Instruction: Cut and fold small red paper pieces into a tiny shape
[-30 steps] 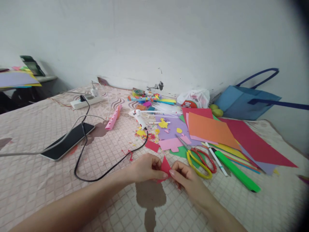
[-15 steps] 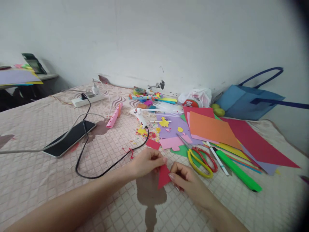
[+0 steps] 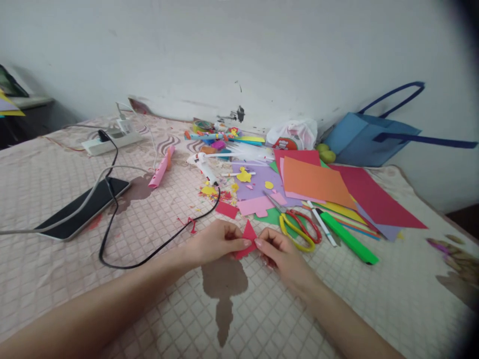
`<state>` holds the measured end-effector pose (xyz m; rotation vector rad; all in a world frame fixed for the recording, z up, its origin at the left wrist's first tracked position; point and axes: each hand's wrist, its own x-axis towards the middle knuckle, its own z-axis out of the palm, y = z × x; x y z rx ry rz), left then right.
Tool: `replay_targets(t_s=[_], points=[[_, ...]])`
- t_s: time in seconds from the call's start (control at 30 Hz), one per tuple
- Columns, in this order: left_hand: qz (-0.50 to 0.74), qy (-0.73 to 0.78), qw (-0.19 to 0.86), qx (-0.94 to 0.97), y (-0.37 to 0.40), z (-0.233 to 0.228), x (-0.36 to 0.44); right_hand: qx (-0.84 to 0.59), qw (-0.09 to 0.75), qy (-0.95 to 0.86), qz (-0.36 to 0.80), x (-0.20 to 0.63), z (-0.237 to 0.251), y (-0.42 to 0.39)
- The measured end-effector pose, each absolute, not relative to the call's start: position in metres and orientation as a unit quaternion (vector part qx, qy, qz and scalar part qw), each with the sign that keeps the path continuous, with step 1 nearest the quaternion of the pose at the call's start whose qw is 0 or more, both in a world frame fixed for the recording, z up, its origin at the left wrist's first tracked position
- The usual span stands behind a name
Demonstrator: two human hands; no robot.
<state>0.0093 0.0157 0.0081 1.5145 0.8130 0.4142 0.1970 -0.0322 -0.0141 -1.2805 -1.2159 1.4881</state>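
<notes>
Between my two hands is a small red paper triangle (image 3: pixel 248 232), its tip pointing away from me. My left hand (image 3: pixel 220 242) pinches its left edge between thumb and finger. On the other side, my right hand (image 3: pixel 275 249) grips its right edge with thumb and curled fingers. Just beyond the hands lies a red paper piece (image 3: pixel 226 210). Scissors (image 3: pixel 299 229) with one yellow and one red handle lie right of it on green paper (image 3: pixel 270 216), blades pointing away. A white glue gun (image 3: pixel 205 168) rests farther back.
A black cable (image 3: pixel 157 255) loops left of my hands near a dark tablet-like device (image 3: pixel 86 207) and a power strip (image 3: pixel 112 142). To the right lie a green cutter (image 3: pixel 350 238), a white pen (image 3: pixel 322 224) and orange paper (image 3: pixel 318 182). A blue bag (image 3: pixel 370 139) stands behind.
The red triangle has turned so its tip points away from me, and both hands have shifted their hold along its edges. The camera view has swung slightly right and down.
</notes>
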Motion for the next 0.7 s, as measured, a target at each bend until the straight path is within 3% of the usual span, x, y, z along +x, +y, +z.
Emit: replay_targets(t_s=[0.7], points=[[0.224,0.403,0.678,0.573,0.015,0.0,0.015,-0.496,0.368,-0.537,0.575,0.195,-0.012,-0.035]])
